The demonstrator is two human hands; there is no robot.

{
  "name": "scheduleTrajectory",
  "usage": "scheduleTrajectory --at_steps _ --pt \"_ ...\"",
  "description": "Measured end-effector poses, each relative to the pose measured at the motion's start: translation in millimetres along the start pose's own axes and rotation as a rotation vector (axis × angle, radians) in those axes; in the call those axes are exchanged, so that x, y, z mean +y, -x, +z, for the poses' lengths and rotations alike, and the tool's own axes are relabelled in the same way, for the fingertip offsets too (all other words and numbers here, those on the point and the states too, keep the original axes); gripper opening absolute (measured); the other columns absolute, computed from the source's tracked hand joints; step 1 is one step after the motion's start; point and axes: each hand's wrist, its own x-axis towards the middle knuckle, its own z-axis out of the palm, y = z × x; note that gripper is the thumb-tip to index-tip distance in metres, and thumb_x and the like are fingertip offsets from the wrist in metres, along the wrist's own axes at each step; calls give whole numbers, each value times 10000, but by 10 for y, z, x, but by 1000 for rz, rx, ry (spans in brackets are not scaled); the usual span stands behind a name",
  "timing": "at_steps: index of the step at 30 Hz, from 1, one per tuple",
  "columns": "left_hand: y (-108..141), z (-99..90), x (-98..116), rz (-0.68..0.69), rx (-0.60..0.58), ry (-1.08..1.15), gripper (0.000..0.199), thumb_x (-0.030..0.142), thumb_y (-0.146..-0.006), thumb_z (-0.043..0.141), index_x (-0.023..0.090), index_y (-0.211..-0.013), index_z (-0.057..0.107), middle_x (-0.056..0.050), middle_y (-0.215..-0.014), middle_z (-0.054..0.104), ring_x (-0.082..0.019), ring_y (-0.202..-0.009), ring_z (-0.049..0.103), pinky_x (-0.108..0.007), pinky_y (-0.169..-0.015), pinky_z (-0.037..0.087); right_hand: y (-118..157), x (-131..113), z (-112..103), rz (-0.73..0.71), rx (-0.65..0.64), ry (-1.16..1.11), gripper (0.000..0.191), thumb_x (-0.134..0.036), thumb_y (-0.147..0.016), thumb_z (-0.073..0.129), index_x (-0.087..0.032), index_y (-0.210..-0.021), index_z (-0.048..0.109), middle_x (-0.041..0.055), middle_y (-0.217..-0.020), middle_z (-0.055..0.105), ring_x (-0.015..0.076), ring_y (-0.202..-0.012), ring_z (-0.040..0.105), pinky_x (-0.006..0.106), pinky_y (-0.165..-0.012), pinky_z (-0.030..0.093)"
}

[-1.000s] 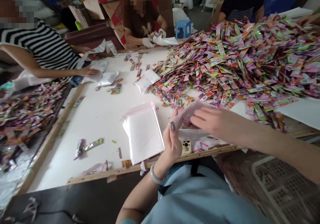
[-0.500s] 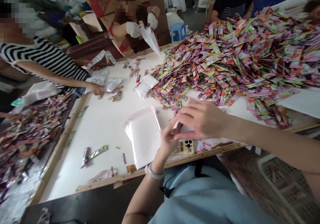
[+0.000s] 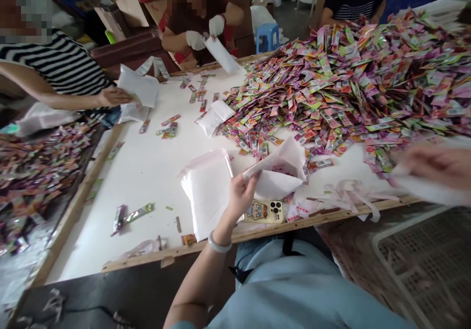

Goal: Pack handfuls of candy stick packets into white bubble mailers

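White bag (image 3: pixel 278 185) is held by the table's (image 3: pixel 158 162) near edge, mouth gaping, small packets (image 3: pixel 287 168) showing inside; the person's left hand (image 3: pixel 241 194) pinches its corner at the bag's eight o'clock. The right hand (image 3: pixel 443 162), out at three o'clock, blurs against a white thing (image 3: pixel 415 184), so its grip cannot be told. A packet pile (image 3: pixel 353 84) rises at one o'clock; flat bags (image 3: pixel 208 196) sit at nine. A steady pinch and an untwisted rim should keep that mouth wide.

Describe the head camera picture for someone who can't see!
The person's left hand holds an open white mailing bag over a table, near a heap of colourful sachets. The right hand is blurred at far right. Flat white bags and a cartoon-cased phone lie nearby.
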Motion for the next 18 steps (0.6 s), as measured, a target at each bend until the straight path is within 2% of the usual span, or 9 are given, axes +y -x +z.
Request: scheduleTrajectory --at_steps 2,4,5,6,8,10,13,16,18 --pt "-45 -65 -58 -42 -101 31 471 630 -783 761 182 -647 708 -4 -560 630 -127 -495 556 -245 -454 474 344 345 117 227 -91 202 422 -769 -818 567 -367 -766 686 68 -506 580 236 -390 513 450 -432 405" --pt "-89 -110 -95 -77 -223 30 421 589 -726 828 175 -708 756 -34 -638 718 -158 -563 641 -263 -520 547 410 329 331 335 -137 279 545 -833 -678 651 -330 -873 734 163 -696 695 359 -593 666 573 -561 497" --pt "-110 -118 -98 -85 -255 19 398 566 -730 833 172 -733 776 -44 -666 743 -171 -588 666 -274 -544 567 323 200 457 323 -142 232 640 -812 -646 702 -312 -1044 737 204 -929 741 425 -817 716 632 -700 532" --pt "-128 -116 -88 -87 -258 5 376 546 -755 819 172 -745 791 -51 -681 758 -181 -603 682 -280 -558 577 165 15 588 272 -162 121 768 -761 -664 741 -308 -1279 658 204 -1223 701 449 -1099 679 646 -879 533" --pt "-154 -92 -27 -72 -198 -15 353 516 -812 776 171 -748 809 -56 -696 771 -191 -615 694 -281 -557 573 -288 -425 838 168 -243 -142 1018 -685 -682 795 -293 -1538 409 156 -1515 528 400 -1381 522 572 -1066 492" --pt "-163 -81 81 -34 -142 -18 335 495 -816 779 170 -752 820 -57 -705 777 -196 -616 697 -279 -548 566 -755 -820 1044 78 -322 -372 1101 -686 -585 859 -244 -1506 450 149 -1470 572 379 -1354 546 518 -1055 510" --pt "-158 -180 281 18 -121 -49 267 441 -838 772 184 -806 840 -51 -738 794 -200 -627 707 -279 -559 574 -1161 -1151 1209 104 -369 -652 661 -704 -754 728 -176 -1150 708 94 -1082 752 303 -1034 701 418 -876 578" --pt "-143 -385 458 31 -236 -111 212 389 -878 737 213 -869 855 -59 -807 819 -212 -668 736 -284 -595 598 -1169 -1203 1178 129 -366 -695 507 -671 -869 628 -178 -873 746 23 -751 707 218 -741 677 322 -672 547" --pt "-133 -497 534 -2 -379 -123 215 392 -882 733 231 -952 856 -85 -899 830 -241 -750 769 -307 -659 626 -1071 -1170 1112 77 -373 -721 476 -649 -896 615 -197 -926 764 22 -786 723 204 -762 682 301 -680 541"
